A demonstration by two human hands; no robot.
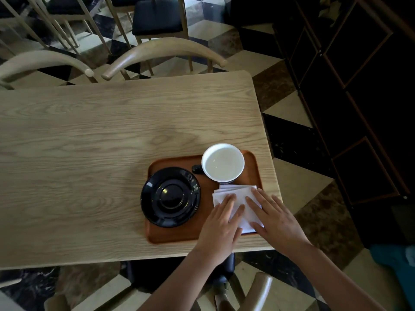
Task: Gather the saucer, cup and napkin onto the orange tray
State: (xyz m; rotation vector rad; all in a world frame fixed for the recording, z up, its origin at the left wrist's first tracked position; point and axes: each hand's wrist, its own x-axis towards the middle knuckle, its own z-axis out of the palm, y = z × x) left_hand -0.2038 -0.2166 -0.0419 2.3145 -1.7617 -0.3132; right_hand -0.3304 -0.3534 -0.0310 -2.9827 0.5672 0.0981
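Note:
The orange tray (177, 236) lies near the table's right front corner. A black saucer (170, 196) rests on the tray's left part, its edge hanging slightly over the left rim. A cup (222, 163), white inside with a dark handle on its left, stands upright at the tray's far right. A white folded napkin (241, 197) lies on the tray's right front part. My left hand (222, 223) and my right hand (275, 217) lie flat on the napkin, fingers spread, pressing on it without gripping.
The tray sits on a light wooden table (101, 153), whose right edge runs just past the tray. Wooden chairs (164, 50) stand along the far side, one more below the near edge. A dark cabinet (359, 97) is at the right.

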